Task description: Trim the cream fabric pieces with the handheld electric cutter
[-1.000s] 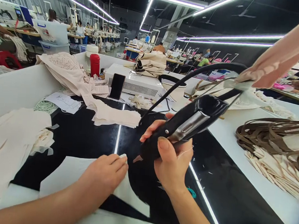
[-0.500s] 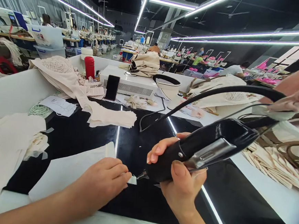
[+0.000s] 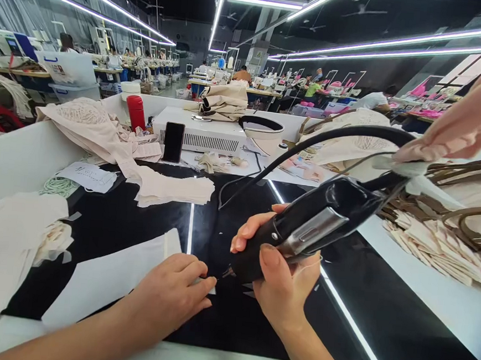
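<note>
My right hand (image 3: 281,272) is wrapped round a black hand-held tool (image 3: 303,224) with a silver lever, its small metal tip pointing left. A thick black cord arches from its rear. My left hand (image 3: 177,291) is pinched on a pale fabric piece (image 3: 112,270) that lies on the black tabletop (image 3: 229,329). A small white end of it shows past my fingertips, close to the tool's tip. Faint smoke seems to hang just above.
A phone (image 3: 173,141) leans on a white vented box (image 3: 203,130). Cream fabric (image 3: 173,187) lies beyond my hands, with more piles at both sides. A red bottle (image 3: 136,112) stands at the back left. Pink fabric hangs by the cord at upper right.
The tool and my right hand have shifted slightly left. Less of the white end shows past my left fingertips. The view has turned a little, and faint smoke now shows.
</note>
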Available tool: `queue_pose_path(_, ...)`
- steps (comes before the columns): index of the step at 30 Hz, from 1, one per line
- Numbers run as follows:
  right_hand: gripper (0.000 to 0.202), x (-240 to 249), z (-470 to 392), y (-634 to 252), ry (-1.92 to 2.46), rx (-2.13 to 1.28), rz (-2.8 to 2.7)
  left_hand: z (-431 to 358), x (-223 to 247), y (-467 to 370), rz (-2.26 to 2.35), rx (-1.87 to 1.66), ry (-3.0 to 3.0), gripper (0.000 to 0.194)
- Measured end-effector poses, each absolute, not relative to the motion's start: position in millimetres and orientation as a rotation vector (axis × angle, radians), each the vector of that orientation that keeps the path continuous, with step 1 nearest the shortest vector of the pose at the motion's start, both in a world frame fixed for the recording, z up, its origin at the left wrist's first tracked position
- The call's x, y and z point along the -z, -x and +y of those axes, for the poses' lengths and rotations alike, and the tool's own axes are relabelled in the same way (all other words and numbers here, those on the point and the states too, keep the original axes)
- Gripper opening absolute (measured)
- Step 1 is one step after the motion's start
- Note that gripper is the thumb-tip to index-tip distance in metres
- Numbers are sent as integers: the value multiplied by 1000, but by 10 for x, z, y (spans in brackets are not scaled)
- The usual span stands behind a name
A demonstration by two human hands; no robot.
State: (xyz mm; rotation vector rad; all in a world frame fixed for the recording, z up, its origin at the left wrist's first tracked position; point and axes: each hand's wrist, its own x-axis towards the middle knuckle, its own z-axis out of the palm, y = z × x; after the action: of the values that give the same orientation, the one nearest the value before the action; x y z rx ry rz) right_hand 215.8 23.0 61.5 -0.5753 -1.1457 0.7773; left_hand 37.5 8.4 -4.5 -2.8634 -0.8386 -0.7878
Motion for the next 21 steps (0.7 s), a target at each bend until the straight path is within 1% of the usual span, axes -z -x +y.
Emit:
queue_pose_path(5,41,-604,221,-2228,591,-755,-1134,69,48,-437,-785,727,2819,25)
queue_pose_path(10,33,-609,214,-2293,608,-726,-1147,61,-12,-553,-744,635,2781,15)
queue_pose_path(13,31,-606,211,-2326,630,-714,-1148,39,-12,-649,-704,614,2735,13)
queue_pose_path(17,31,-604,213,-2364,665,-694,-1152,-69,16,-742,-733,625,2678,18)
queue_pose_path(21,26,-630,218,-2380,684,-672,-1145,-252,97,-845,-743,741,2638,24)
